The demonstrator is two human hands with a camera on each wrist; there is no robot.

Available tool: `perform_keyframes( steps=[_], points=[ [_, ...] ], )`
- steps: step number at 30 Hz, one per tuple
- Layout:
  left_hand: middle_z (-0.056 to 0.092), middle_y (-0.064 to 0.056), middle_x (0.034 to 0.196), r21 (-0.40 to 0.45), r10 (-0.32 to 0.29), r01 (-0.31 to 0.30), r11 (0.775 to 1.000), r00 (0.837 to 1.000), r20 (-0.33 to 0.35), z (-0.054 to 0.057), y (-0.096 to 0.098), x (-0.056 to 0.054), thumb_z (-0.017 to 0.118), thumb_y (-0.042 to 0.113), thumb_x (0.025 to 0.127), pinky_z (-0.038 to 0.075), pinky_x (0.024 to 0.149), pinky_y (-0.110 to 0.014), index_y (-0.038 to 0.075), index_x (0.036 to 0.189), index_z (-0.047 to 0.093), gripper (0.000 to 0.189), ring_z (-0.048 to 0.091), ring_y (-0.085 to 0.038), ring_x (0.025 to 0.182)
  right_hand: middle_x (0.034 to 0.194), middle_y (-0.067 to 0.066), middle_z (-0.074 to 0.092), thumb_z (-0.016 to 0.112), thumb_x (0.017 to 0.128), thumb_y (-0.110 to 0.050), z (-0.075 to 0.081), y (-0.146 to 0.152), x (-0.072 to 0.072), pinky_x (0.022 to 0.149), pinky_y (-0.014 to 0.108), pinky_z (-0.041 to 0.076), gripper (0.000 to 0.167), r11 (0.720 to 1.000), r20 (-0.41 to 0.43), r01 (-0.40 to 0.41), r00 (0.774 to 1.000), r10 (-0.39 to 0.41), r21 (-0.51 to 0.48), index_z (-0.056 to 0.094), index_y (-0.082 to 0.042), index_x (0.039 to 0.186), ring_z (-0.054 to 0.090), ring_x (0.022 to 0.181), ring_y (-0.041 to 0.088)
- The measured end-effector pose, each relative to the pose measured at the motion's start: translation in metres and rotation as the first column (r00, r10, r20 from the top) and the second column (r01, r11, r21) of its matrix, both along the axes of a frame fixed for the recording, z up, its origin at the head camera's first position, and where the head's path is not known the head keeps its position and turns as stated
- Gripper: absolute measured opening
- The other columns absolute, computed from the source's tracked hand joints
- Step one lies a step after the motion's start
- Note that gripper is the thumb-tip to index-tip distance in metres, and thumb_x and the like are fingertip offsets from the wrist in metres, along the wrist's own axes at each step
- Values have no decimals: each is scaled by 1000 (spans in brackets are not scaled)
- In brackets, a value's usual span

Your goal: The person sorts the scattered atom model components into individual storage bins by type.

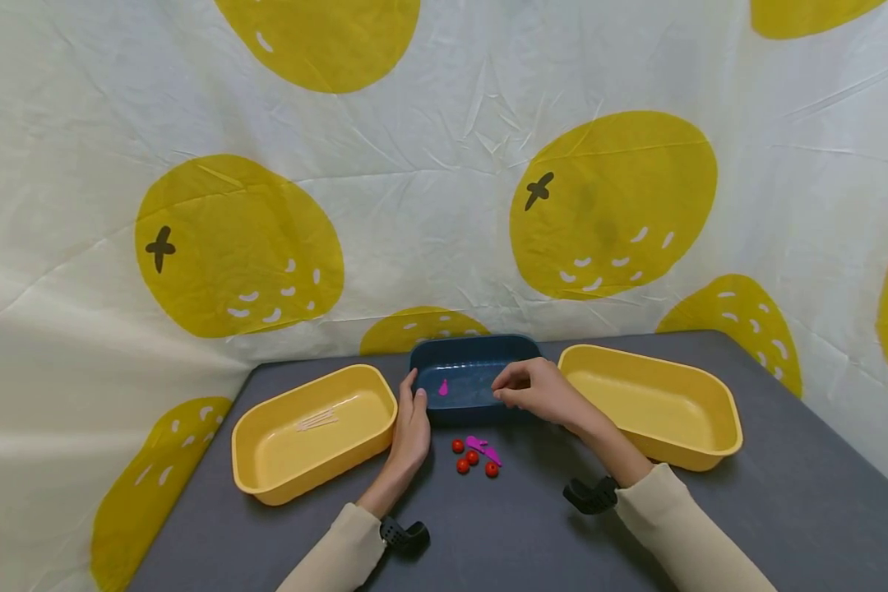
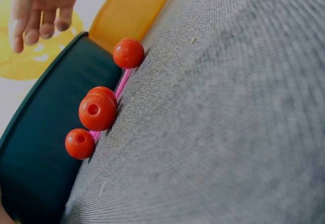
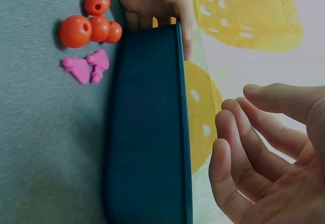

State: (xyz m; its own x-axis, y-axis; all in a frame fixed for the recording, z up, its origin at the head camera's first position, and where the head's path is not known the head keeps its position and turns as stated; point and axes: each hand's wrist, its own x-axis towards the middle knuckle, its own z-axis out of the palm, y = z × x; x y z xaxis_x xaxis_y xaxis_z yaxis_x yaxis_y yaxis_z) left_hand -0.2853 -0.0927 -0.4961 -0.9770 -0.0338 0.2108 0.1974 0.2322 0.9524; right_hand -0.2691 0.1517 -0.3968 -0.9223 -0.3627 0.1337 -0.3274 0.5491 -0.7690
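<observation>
At the left end of the dark blue tray (image 1: 481, 411), my left hand (image 1: 412, 432) rests with its fingers along the outside. The right wrist view also shows this left hand (image 3: 152, 0) at the tray's far end. My right hand (image 1: 536, 388) hovers over the tray's right part, fingers bent and thumb near the fingertips. Nothing shows between these fingers in the right wrist view, where the hand (image 3: 269, 153) is seen from the palm side. One small pink piece (image 1: 444, 387) lies inside the tray. In front are several red beads (image 2: 97, 112) with holes and knobbed pink pieces (image 3: 78, 70).
A yellow tray (image 1: 266, 492) on the left holds several thin pale sticks (image 1: 316, 420). Another yellow tray (image 1: 699, 460) stands close to the right of the blue one. All stand on a grey table (image 1: 503, 543), with a lemon-patterned cloth (image 1: 429, 247) hanging behind.
</observation>
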Motion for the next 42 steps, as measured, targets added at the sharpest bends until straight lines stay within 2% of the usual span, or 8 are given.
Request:
perform_keyframes(
  steps=[5,9,13,20,23,35,42],
  points=[
    [23,-4,172,1,-5,5,1000,1000,-4,1,2,0,30,42,113,17,128,-60,18,164,24,56,24,-30,159,87,6,74,73,95,-17,-4,8,7,69,28,53,11,998,-30,-29,999,31,49,78,-11,102,66,80,27],
    [23,-3,172,2,-7,7,1000,1000,0,2,2,-1,30,43,113,17,128,-59,19,164,24,57,24,-30,159,87,11,74,73,95,-18,-8,14,10,65,26,51,11,996,-34,-65,997,68,63,78,-10,101,64,76,22],
    [23,-3,172,0,-9,9,1000,1000,10,3,3,-2,31,45,113,18,128,-59,20,165,23,58,24,-30,159,82,5,72,73,95,-19,-14,19,12,64,25,52,11,993,-14,-91,996,92,70,78,-10,101,61,73,16],
    [23,-3,172,-12,-15,15,1000,1000,27,5,4,-3,31,47,112,19,128,-60,20,165,22,60,25,-30,158,87,8,74,72,96,-17,-26,21,15,63,24,55,15,985,26,-158,987,157,71,77,-4,102,61,69,12],
    [23,-3,172,-13,-17,17,1000,999,27,5,5,-3,30,46,112,19,128,-60,20,165,23,59,25,-30,158,86,6,73,72,95,-16,-33,19,14,61,24,55,17,981,52,-178,983,174,74,77,-1,103,61,67,10],
    [24,-4,172,-12,7,-7,1000,1000,11,2,0,-1,30,40,113,18,128,-59,20,164,24,55,26,-29,158,77,2,75,75,89,-10,-57,5,11,54,23,52,5,985,40,-143,989,140,94,78,-7,93,60,60,7],
    [23,-4,172,-9,4,-4,1000,1000,20,3,0,1,30,41,113,17,128,-60,20,164,24,55,24,-30,158,75,0,74,77,86,-9,-61,1,13,54,24,50,4,988,56,-122,992,117,96,78,-7,90,59,60,9]
  ],
)
